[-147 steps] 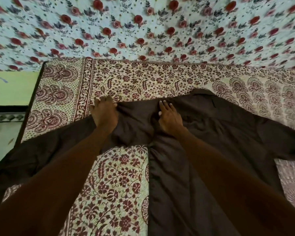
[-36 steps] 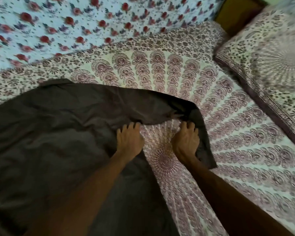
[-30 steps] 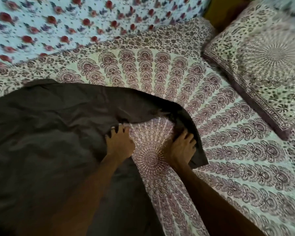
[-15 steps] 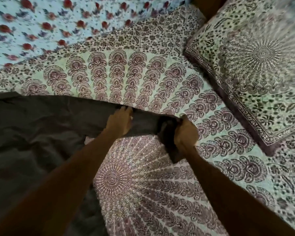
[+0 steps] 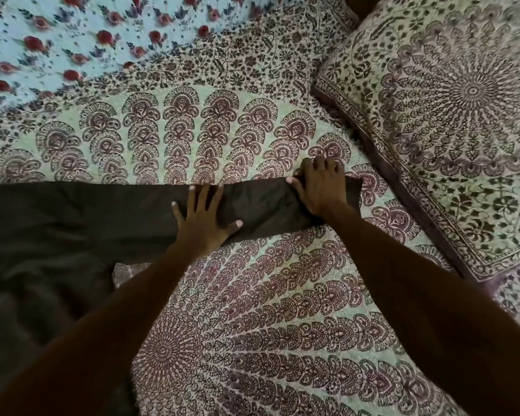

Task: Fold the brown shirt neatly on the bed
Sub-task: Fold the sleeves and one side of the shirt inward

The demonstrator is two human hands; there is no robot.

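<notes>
The brown shirt (image 5: 72, 223) lies spread on the patterned bed sheet (image 5: 252, 310), filling the left side of the view. One sleeve stretches flat to the right as a straight band. My left hand (image 5: 203, 220) presses flat on the middle of that sleeve, fingers spread. My right hand (image 5: 321, 187) rests on the sleeve's far end near the cuff, fingers bent over its upper edge; whether they pinch the cloth cannot be seen.
A pillow (image 5: 451, 115) in a matching maroon print lies at the right, close to the cuff. A light blue cloth with red roses (image 5: 72, 40) covers the far left. A dark wooden bit shows at the top right.
The sleeve, bent and lifted before, now lies straight and flat. Both hands moved up and right along it; my left hand opened flat on it.
</notes>
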